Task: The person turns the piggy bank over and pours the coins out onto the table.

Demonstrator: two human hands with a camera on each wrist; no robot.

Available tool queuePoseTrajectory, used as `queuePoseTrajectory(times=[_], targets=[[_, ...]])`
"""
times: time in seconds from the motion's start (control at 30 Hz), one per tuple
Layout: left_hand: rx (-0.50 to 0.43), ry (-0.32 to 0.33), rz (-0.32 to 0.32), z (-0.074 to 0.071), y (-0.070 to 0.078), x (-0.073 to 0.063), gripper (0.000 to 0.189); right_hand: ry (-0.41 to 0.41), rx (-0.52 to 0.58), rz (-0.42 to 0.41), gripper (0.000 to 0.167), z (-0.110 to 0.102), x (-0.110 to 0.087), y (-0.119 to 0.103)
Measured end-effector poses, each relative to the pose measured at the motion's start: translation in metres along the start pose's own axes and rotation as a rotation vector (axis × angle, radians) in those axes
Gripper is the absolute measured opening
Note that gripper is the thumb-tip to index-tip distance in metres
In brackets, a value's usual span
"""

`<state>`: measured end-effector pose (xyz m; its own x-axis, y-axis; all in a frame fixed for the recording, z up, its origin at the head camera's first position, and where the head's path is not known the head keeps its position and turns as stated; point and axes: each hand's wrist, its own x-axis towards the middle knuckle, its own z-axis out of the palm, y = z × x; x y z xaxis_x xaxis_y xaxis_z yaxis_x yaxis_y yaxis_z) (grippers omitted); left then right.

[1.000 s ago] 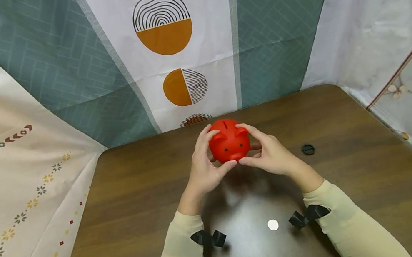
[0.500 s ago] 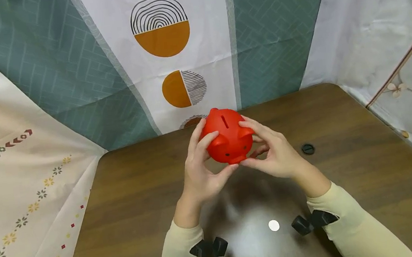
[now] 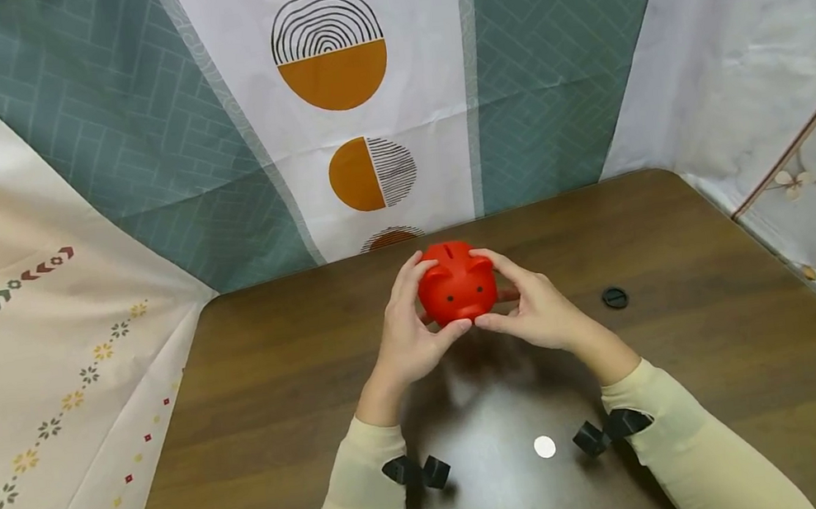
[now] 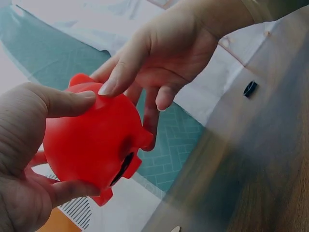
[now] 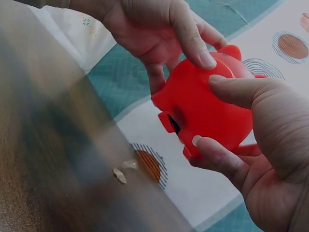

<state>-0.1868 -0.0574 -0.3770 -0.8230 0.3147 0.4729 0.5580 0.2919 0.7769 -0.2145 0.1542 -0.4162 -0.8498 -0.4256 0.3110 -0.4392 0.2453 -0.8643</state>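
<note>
Both hands hold a red piggy bank point(image 3: 457, 292) out over the back part of the table, its snout toward the person. My left hand point(image 3: 406, 333) grips its left side, the thumb under the snout and fingertips by the ear. The right hand point(image 3: 537, 307) mirrors this, the two thumbs almost meeting. The coin slot shows on top in the head view. In the left wrist view a dark opening point(image 4: 124, 167) appears on the underside between the stubby feet; the right wrist view shows it too.
A black round plug point(image 3: 615, 297) with a slotted face lies on the wooden table point(image 3: 283, 417), right of the hands. A small white disc point(image 3: 544, 447) lies between the forearms. Patterned cloths point(image 3: 542, 108) hang behind the table and along its sides.
Half a second ago the piggy bank was higher and tipped, showing more of its top. Now it is lower with its face turned up, much as one second ago. Both hands still hold it.
</note>
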Motion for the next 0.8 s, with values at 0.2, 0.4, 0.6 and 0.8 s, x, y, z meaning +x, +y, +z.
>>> queuePoseTrajectory(times=[0.2, 0.4, 0.6, 0.8], targets=[[0.021, 0.067, 0.177, -0.001, 0.008, 0.0, 0.069, 0.077, -0.069, -0.109, 0.082, -0.003, -0.008, -0.033], [0.006, 0.094, 0.306, -0.005, 0.007, 0.001, 0.073, 0.112, -0.095, -0.231, 0.083, -0.005, -0.01, -0.042], [0.034, -0.013, 0.026, 0.0, -0.023, -0.001, 0.074, -0.007, -0.037, -0.058, 0.083, -0.001, -0.002, -0.015], [0.007, -0.015, 0.008, 0.005, -0.041, 0.002, 0.076, -0.003, -0.033, -0.012, 0.084, 0.001, 0.001, 0.001]])
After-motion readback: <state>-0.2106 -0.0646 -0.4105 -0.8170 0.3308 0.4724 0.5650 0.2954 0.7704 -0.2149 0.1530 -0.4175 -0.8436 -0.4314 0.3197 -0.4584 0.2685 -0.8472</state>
